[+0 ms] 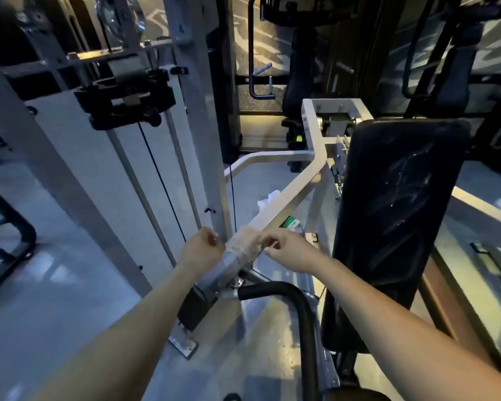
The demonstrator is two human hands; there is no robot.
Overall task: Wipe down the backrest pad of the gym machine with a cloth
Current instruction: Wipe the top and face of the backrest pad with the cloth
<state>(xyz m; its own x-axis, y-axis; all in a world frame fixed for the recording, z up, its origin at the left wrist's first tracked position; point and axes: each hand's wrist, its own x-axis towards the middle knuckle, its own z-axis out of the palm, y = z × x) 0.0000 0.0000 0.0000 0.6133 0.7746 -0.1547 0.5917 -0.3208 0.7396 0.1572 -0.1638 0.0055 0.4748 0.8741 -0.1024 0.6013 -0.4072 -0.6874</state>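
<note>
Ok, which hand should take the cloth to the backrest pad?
Right. The right hand pinches the cloth on the side nearest the backrest pad; the left hand holds its far end, away from the pad.

The backrest pad (396, 215) was a long black upholstered slab with rounded corners, standing nearly upright on the right of the view, its face toward the camera. Pale streaks and small glints crossed its upper half; whether wet or smeared could not be told. The cloth (242, 241) was a small, thin, pale piece, stretched between the left hand (203, 250) and the right hand (287, 250) — each pinching an end — apart from the pad, to its left.
</note>
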